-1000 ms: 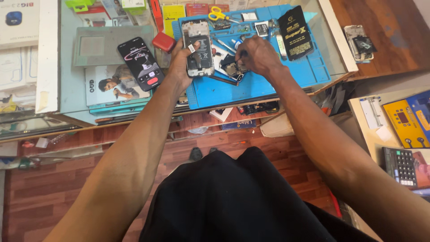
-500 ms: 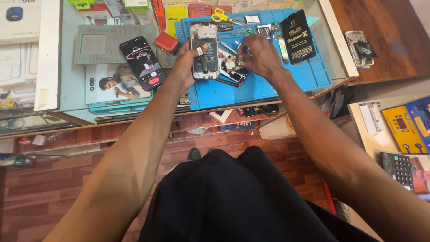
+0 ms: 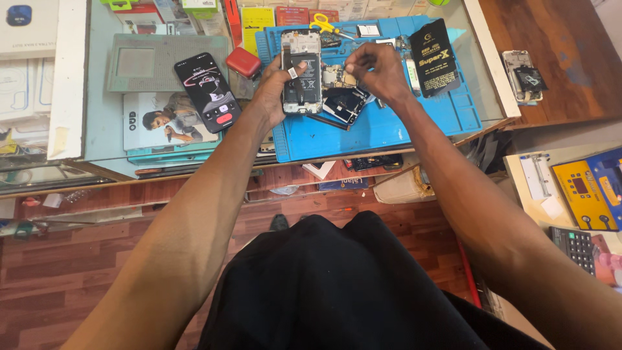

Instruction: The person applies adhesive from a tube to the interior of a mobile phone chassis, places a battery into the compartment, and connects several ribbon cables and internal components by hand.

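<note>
Forearms extend from the dark-clothed lap over a wooden floor to the glass worktop (image 3: 97, 123), where a blue silicone mat (image 3: 389, 126) lies. The left hand (image 3: 272, 91) is closed on the left edge of an opened phone (image 3: 302, 71), thumb across its exposed back, holding it face down on the mat. The right hand (image 3: 376, 68) is pinched shut just beside the phone's right edge, over a small circuit board (image 3: 334, 76); what its grip holds, if anything, cannot be told. The opened phone is judged light, rigid and flat, but fragile: bare internals and thin connectors should not be pressed, so hold is best taken at the frame's long edges. Its metal and plastic surfaces look smooth; the soft matte mat likely resists sliding. Dark glossy panels (image 3: 343, 105) lie under the right hand. Left of the mat rest an intact phone (image 3: 207, 92) with a lit screen and a small red case (image 3: 243, 62). Farther back lie yellow-handled scissors (image 3: 324, 24) and a flat black packet (image 3: 435, 57).
</note>
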